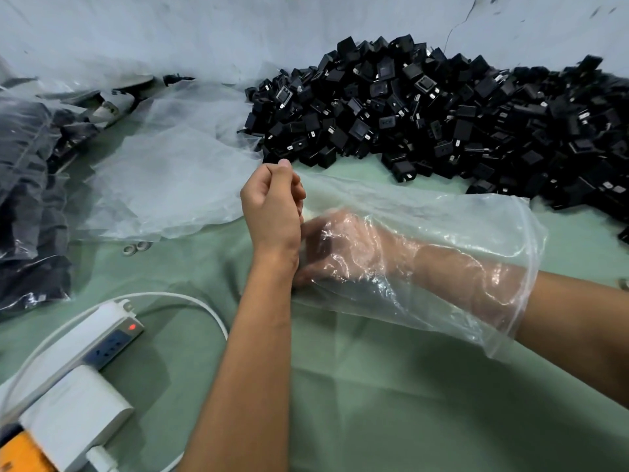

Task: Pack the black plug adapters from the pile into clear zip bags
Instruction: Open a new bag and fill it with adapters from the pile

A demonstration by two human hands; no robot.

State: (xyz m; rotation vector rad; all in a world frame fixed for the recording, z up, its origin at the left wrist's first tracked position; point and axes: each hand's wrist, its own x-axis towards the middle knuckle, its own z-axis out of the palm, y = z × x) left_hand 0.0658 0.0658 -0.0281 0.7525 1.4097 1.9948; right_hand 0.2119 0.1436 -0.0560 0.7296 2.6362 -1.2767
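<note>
Right hand [335, 248]: inside a clear zip bag [442, 247], forearm sheathed to past the wrist; fingers blurred by the film, and whether they are curled or hold anything cannot be told.
Left hand [272, 202]: outside the bag, at its closed end; fingers curled with thumb on top, pinching the plastic.
Clear zip bag: crumpled, lying across the middle of the green table [374, 403], its zip-strip mouth round the right forearm.
Pile of black plug adapters [442, 117]: loose heap along the far right of the table, against the pale wall [204, 28]; nearest pieces just beyond the bag.
Loose clear plastic sheet [163, 172]: spread at far centre-left, touching the pile's left edge.
Filled bags of dark items [30, 199]: stacked at the left edge.
White power strip [98, 338]: near left corner, red light lit, white charger block [75, 417] plugged in, white cable [190, 304] looping beside it.
Two small metal rings [138, 247]: on the table near the sheet's front edge.
</note>
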